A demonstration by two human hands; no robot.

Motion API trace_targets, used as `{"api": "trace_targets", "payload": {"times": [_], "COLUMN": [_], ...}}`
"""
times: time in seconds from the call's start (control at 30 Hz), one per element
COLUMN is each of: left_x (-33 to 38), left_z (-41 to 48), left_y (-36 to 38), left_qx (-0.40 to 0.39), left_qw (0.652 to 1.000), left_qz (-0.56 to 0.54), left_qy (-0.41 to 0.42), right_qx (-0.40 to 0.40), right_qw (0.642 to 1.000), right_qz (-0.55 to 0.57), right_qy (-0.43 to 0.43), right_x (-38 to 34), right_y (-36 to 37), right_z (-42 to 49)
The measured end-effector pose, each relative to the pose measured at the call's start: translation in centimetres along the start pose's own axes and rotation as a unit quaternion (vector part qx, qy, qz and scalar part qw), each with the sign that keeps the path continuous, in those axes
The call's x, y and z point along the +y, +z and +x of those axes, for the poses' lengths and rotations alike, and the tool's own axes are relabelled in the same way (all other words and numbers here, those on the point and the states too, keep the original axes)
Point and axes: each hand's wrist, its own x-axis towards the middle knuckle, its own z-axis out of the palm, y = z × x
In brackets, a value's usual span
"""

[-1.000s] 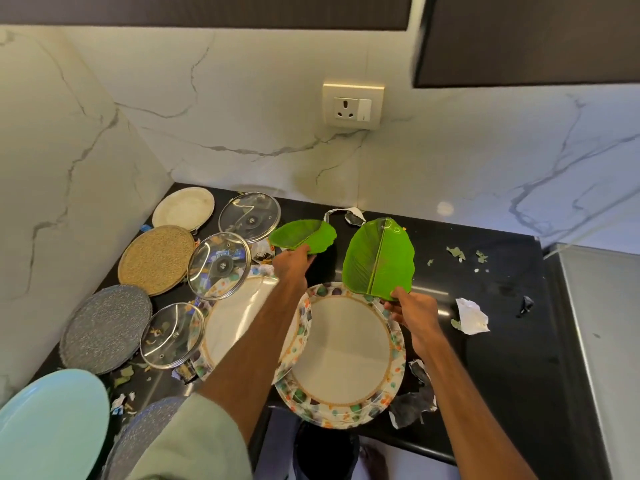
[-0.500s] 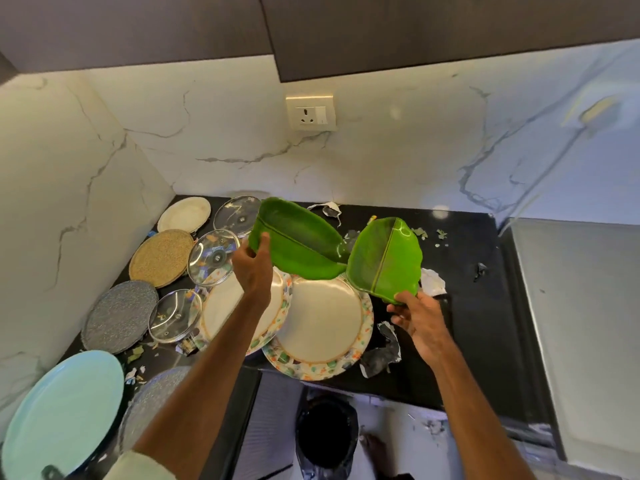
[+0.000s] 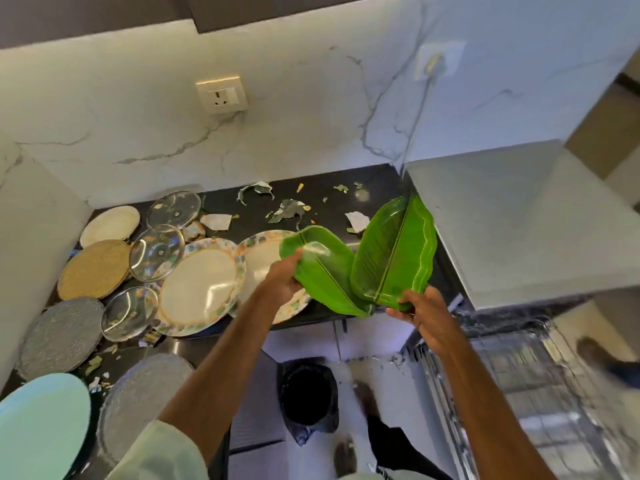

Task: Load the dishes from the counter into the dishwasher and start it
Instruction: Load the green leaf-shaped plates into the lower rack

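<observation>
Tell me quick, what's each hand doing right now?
Left hand: grips one leaf plate.
Right hand: grips the other leaf plate.

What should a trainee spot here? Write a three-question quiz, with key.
1. True or false: the left hand grips one leaf plate and the right hand grips another.
2. How many glass lids lie on the counter? A: two. B: three. C: five.
3. Fill in: the dishwasher rack stands pulled out on the person's ___ side.

Key: 1 true; 2 B; 3 right.
</observation>
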Motion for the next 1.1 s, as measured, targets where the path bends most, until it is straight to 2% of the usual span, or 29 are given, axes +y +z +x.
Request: {"api": "trace_targets", "payload": {"times": [0.1,0.17,0.23,0.3,0.4,0.47,0.53,0.6,0.67,0.73,0.8,0.87,0.97,1.03,1.1], "left_x": [-2.0,-3.2,-4.5,-6.1,-9.0,-11.0,-12.9,-15.1,-17.5,-20.2,-23.0,-25.6,-29.4,-32.1,-34.5], "left_z": [-2.3,-3.4,-4.5,-5.8,-7.7,-8.5,-9.2,-9.1,-8.8,-8.3,-8.2,-7.7,-5.5,-3.7,-2.1], "left_y": [2.8,5.6,9.0,12.8,18.6,22.2,25.6,29.0,32.2,35.1,38.0,40.6,43.8,45.2,46.6], "left_qx": [-0.149,-0.205,-0.228,-0.252,-0.227,-0.203,-0.217,-0.258,-0.301,-0.328,-0.330,-0.326,-0.299,-0.298,-0.300], "left_qw": [0.984,0.971,0.965,0.954,0.925,0.879,0.826,0.776,0.740,0.720,0.704,0.663,0.545,0.513,0.493], "left_qz": [0.055,0.077,0.080,0.129,0.303,0.428,0.510,0.569,0.601,0.610,0.628,0.673,0.754,0.755,0.758], "left_qy": [-0.079,-0.095,-0.100,-0.095,-0.029,0.057,0.105,0.087,0.017,-0.037,-0.036,0.034,0.212,0.280,0.305], "right_qx": [0.016,0.038,0.070,0.095,0.139,0.170,0.201,0.229,0.259,0.286,0.316,0.344,0.393,0.417,0.432], "right_qw": [0.999,0.997,0.994,0.991,0.984,0.979,0.971,0.963,0.954,0.942,0.930,0.918,0.900,0.890,0.884], "right_qz": [0.044,0.062,0.082,0.099,0.112,0.116,0.129,0.140,0.154,0.172,0.187,0.193,0.182,0.168,0.148], "right_qy": [-0.005,-0.004,-0.001,-0.003,-0.009,-0.009,-0.007,-0.002,0.010,0.019,0.030,0.034,0.054,0.075,0.100], "right_x": [1.5,2.2,2.8,3.3,3.9,4.5,5.2,5.8,6.6,7.8,9.0,10.1,12.0,14.2,16.8], "right_y": [-4.0,-6.8,-9.5,-12.1,-16.2,-19.2,-22.3,-25.5,-28.8,-32.2,-35.4,-38.5,-42.3,-44.7,-46.8], "right_z": [-3.1,-4.6,-6.0,-7.3,-8.8,-9.5,-10.3,-11.0,-11.4,-11.3,-10.8,-10.0,-8.3,-6.4,-4.4]}}
